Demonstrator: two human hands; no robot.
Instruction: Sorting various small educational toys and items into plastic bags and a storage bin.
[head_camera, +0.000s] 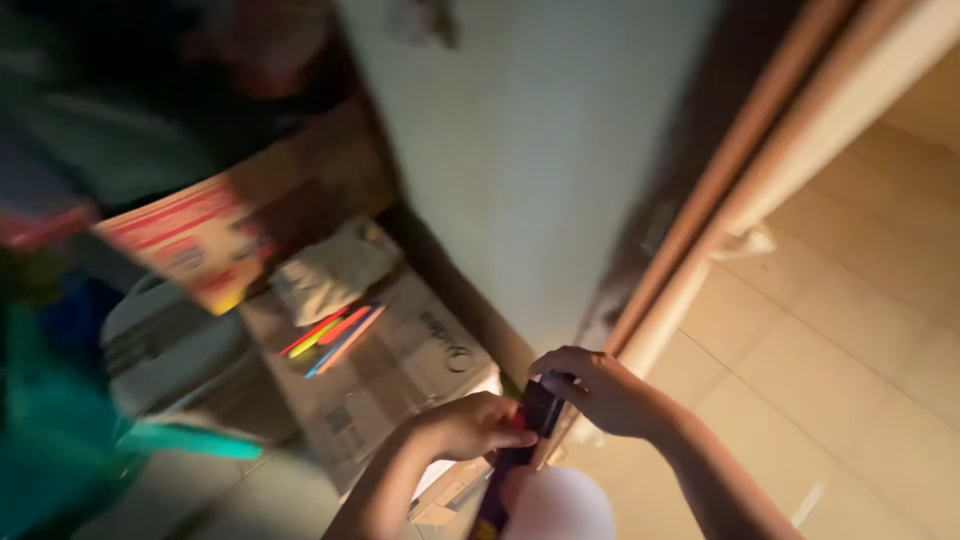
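My left hand (468, 425) and my right hand (590, 388) both grip a dark, narrow box-like object (527, 440) with a red patch near its upper end. It stands roughly upright between them at the bottom middle of the view. My right fingers curl over its top end; my left fingers pinch its side lower down. A pale rounded shape (560, 503) sits just below the hands. The picture is dim and blurred.
A flattened cardboard box (400, 375) lies on the floor with several coloured sticks (335, 335) and crumpled paper (330, 270) on it. A printed carton (215, 240) leans at the left. A pale wall (540, 170) and door frame (740, 190) rise ahead; tiled floor (850, 330) lies right.
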